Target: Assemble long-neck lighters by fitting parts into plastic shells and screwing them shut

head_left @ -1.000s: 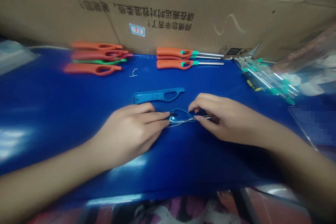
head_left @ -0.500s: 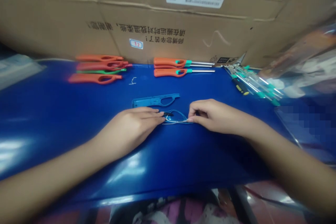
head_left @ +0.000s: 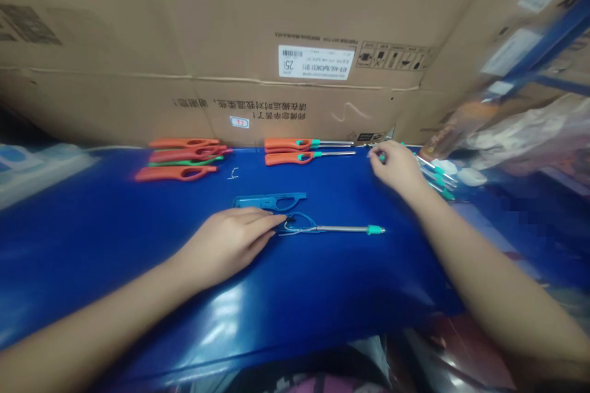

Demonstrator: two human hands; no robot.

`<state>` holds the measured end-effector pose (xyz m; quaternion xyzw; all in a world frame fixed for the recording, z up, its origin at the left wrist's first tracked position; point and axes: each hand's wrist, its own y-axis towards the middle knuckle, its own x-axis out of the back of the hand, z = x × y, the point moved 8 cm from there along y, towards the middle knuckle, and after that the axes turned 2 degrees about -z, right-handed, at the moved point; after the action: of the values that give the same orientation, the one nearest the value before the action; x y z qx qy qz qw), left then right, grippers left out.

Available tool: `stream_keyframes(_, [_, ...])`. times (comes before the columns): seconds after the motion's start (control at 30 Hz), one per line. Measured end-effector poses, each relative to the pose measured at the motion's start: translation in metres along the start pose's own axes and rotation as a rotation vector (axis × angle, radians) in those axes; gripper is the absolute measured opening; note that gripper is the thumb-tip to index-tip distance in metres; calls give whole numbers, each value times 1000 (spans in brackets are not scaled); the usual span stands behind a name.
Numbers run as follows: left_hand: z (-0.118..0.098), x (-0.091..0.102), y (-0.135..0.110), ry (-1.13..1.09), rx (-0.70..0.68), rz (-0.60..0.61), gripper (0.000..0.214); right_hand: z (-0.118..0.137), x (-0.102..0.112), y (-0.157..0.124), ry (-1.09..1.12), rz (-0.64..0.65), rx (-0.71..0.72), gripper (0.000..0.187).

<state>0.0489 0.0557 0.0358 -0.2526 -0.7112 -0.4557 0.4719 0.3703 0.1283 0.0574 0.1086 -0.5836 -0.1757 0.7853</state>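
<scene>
My left hand is closed on the rear of a blue lighter half-shell, which lies on the blue table. A white wire runs along its open trigger loop, and a small black part sits near my fingertips. From the shell's front a metal tube extends right, with a green piece near its tip. Just behind lies the other blue half-shell. My right hand is at the pile of metal tubes with green pieces, fingers curled; a bit of green shows there, but what they grip is unclear.
Several orange and red lighter handles lie at back left, with a green one among them. Orange lighters with metal tubes rest at back centre. A cardboard box stands behind the table. Plastic bags lie at right.
My right hand has left the blue half-shell and moved back and right to the pile. The metal tube now shows in full. My left hand stays on the shell; the view has tilted up.
</scene>
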Motion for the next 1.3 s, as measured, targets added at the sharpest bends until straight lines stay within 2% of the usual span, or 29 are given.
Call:
stream_keyframes(0.07, [0,1,-1,-6,-19,10,32,-33,7,10,-60,-28,-117,18])
stream_keyframes(0.13, [0,1,-2,-1,-27,16,32,-58,10,15,-92,4,-204,15])
stream_keyframes(0.23, [-2,3,-2,13,-36,17,31,-80,9,15,-117,48,-286,12])
stream_keyframes(0.43, [-3,4,1,28,-30,17,30,-94,3,15,-145,106,-335,6])
stream_keyframes(0.67, [-1,4,3,47,2,53,32,-97,2,16,-178,154,-328,17])
stream_keyframes(0.77, [-1,1,2,46,13,84,34,-85,9,16,-180,137,-264,17])
stream_keyframes(0.83, [-1,-1,0,46,19,97,34,-65,12,15,-147,131,-175,15])
stream_keyframes(0.93, [-1,-5,-2,33,32,126,34,-15,5,4,-18,205,66,15])
stream_keyframes(1.03, [0,-8,-2,-6,50,157,34,40,-13,-20,132,375,340,17])
stream_keyframes(1.1, [1,-9,-1,-45,67,177,33,65,-23,-36,195,451,455,18])
stream_keyframes(1.2, [2,-13,-1,-127,102,212,32,80,-35,-50,250,505,533,16])
stream_keyframes(1.3, [4,-15,-2,-216,147,230,32,82,-41,-55,257,499,548,15])
